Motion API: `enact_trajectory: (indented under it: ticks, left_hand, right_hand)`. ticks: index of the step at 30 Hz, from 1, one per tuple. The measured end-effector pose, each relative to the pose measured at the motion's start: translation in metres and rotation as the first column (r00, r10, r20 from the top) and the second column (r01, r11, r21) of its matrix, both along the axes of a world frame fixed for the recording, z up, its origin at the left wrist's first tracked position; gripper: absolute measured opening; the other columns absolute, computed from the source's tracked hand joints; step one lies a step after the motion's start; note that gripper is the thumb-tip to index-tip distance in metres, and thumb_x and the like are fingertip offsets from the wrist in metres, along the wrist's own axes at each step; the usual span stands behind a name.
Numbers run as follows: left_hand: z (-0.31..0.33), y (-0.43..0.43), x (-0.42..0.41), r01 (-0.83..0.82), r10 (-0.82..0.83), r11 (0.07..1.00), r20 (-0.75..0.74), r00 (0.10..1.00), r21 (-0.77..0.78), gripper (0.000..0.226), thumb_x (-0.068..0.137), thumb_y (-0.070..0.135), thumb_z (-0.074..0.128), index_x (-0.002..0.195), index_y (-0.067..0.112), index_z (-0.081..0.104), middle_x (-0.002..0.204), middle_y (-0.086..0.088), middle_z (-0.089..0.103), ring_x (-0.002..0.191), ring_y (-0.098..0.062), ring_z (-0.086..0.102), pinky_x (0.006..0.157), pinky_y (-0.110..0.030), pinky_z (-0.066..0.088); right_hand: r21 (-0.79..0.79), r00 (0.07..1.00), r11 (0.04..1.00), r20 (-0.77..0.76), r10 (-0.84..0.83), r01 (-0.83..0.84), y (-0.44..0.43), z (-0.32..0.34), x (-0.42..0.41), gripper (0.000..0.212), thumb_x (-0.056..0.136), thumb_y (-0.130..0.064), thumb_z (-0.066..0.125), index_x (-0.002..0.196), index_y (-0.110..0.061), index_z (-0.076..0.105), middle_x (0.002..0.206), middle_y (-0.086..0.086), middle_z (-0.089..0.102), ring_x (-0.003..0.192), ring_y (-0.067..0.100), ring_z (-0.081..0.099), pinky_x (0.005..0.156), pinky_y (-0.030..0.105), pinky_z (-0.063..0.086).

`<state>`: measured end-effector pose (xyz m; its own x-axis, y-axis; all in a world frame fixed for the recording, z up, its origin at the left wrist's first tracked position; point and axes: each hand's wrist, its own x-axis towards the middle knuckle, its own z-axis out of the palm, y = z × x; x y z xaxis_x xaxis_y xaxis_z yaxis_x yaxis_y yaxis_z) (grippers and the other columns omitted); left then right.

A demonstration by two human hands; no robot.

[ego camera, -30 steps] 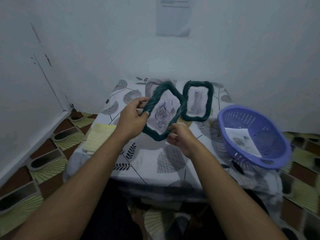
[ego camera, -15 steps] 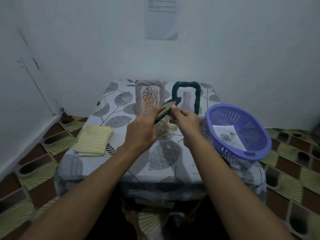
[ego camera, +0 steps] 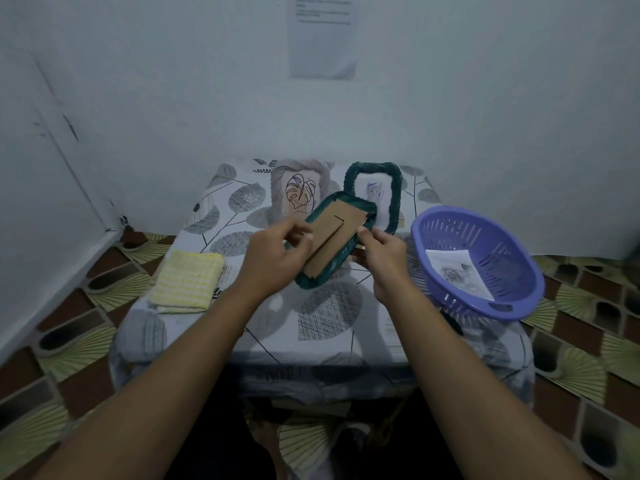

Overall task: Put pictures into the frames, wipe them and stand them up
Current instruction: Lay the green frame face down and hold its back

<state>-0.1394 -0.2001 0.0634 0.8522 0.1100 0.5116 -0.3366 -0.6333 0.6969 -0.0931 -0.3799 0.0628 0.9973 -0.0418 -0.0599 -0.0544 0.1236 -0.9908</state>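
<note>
A dark green woven frame [ego camera: 360,204] is held over the table with its brown cardboard back [ego camera: 334,233] facing up. My left hand [ego camera: 277,258] grips its left edge, fingers curled onto the cardboard. My right hand [ego camera: 382,254] pinches its right edge. Behind it a pale frame with a leaf drawing [ego camera: 299,188] and a second green frame with a picture [ego camera: 374,192] stand upright at the back of the table. A folded yellow cloth [ego camera: 187,282] lies at the left.
A purple plastic basket [ego camera: 481,261] with a loose picture [ego camera: 457,271] inside sits on the table's right edge. The small table has a leaf-print cover [ego camera: 329,313]. White walls stand close behind and left, and a paper sheet [ego camera: 323,36] hangs on the back wall.
The green frame was turned from picture side facing me, through edge-on, to cardboard back up, and lowered toward the table. Both hands kept hold of it.
</note>
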Motion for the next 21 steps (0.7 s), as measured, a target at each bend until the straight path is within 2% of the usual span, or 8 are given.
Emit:
enact_trajectory:
  ticks: [3, 6, 8, 10, 14, 17, 19, 21]
  left_hand:
    - [-0.001, 0.009, 0.012, -0.107, 0.089, 0.988, -0.155, 0.984, -0.111, 0.023, 0.099, 0.023, 0.054, 0.118, 0.019, 0.068, 0.115, -0.001, 0.067, 0.101, -0.005, 0.06, 0.086, -0.025, 0.049]
    - [-0.01, 0.018, 0.022, -0.145, 0.056, 0.972, -0.42, 0.906, -0.184, 0.041, 0.104, 0.037, 0.042, 0.139, 0.021, 0.056, 0.146, -0.003, 0.052, 0.132, -0.022, 0.048, 0.111, -0.044, 0.037]
    - [-0.017, 0.02, 0.023, -0.168, 0.021, 0.952, -0.49, 0.872, -0.257, 0.041, 0.103, 0.044, 0.041, 0.116, 0.018, 0.071, 0.125, -0.004, 0.066, 0.114, -0.022, 0.058, 0.101, -0.04, 0.043]
    - [-0.021, 0.019, 0.023, -0.218, 0.048, 0.926, -0.474, 0.879, -0.31, 0.047, 0.1, 0.047, 0.046, 0.07, 0.015, 0.064, 0.078, -0.003, 0.065, 0.078, -0.021, 0.06, 0.075, -0.033, 0.043]
    - [-0.021, 0.014, 0.019, -0.243, 0.056, 0.886, -0.429, 0.902, -0.396, 0.052, 0.095, 0.039, 0.058, 0.049, 0.02, 0.047, 0.051, 0.001, 0.045, 0.05, -0.015, 0.04, 0.062, -0.031, 0.031]
    - [-0.019, 0.01, 0.018, -0.198, -0.004, 0.872, -0.41, 0.912, -0.448, 0.037, 0.091, 0.044, 0.065, 0.064, 0.02, 0.072, 0.063, 0.005, 0.066, 0.06, -0.013, 0.059, 0.062, -0.026, 0.041]
    - [-0.018, 0.008, 0.017, -0.162, -0.059, 0.856, -0.403, 0.913, -0.492, 0.027, 0.088, 0.045, 0.07, 0.097, 0.021, 0.079, 0.085, 0.005, 0.076, 0.079, -0.012, 0.071, 0.064, -0.022, 0.05]
    - [-0.018, 0.008, 0.017, -0.133, -0.096, 0.838, -0.384, 0.918, -0.529, 0.032, 0.084, 0.045, 0.074, 0.108, 0.023, 0.076, 0.094, 0.004, 0.077, 0.087, -0.012, 0.074, 0.065, -0.02, 0.054]
  right_hand:
    - [-0.019, 1.0, 1.0, -0.007, -0.003, 0.003, -0.004, -0.003, 0.001, 0.024, 0.102, -0.017, 0.055, 0.084, -0.019, 0.071, 0.073, -0.007, 0.069, 0.056, 0.005, 0.058, 0.058, 0.022, 0.049]
    - [-0.018, 1.0, 1.0, -0.014, 0.012, -0.013, -0.006, -0.007, 0.003, 0.024, 0.103, -0.019, 0.054, 0.088, -0.019, 0.072, 0.076, -0.005, 0.069, 0.056, 0.005, 0.055, 0.057, 0.022, 0.047]
    - [-0.017, 0.999, 0.999, -0.022, 0.027, -0.027, -0.006, -0.01, 0.006, 0.019, 0.103, -0.021, 0.054, 0.098, -0.016, 0.072, 0.084, -0.001, 0.071, 0.064, 0.009, 0.059, 0.059, 0.024, 0.049]
    - [0.007, 0.999, 1.0, -0.04, 0.007, -0.007, -0.007, -0.012, 0.01, 0.019, 0.102, -0.021, 0.057, 0.112, -0.009, 0.068, 0.094, 0.005, 0.071, 0.072, 0.012, 0.064, 0.059, 0.023, 0.052]
    - [0.062, 0.991, 0.993, -0.098, -0.094, 0.101, -0.007, -0.016, 0.017, 0.013, 0.098, -0.023, 0.063, 0.102, -0.011, 0.063, 0.098, 0.009, 0.068, 0.079, 0.017, 0.064, 0.063, 0.028, 0.054]
    - [-0.003, 0.991, 0.995, -0.096, -0.097, 0.097, -0.008, -0.017, 0.016, 0.018, 0.099, -0.031, 0.061, 0.09, -0.015, 0.061, 0.1, 0.009, 0.068, 0.084, 0.02, 0.061, 0.069, 0.034, 0.052]
    - [-0.01, 0.993, 1.0, -0.118, 0.003, -0.005, -0.008, -0.013, 0.01, 0.021, 0.1, -0.037, 0.059, 0.099, -0.016, 0.064, 0.101, 0.002, 0.068, 0.087, 0.019, 0.063, 0.067, 0.032, 0.052]
    - [-0.035, 0.984, 0.991, -0.132, 0.121, -0.126, -0.009, -0.008, 0.004, 0.024, 0.098, -0.039, 0.061, 0.113, -0.022, 0.065, 0.106, -0.004, 0.066, 0.093, 0.014, 0.064, 0.064, 0.029, 0.052]
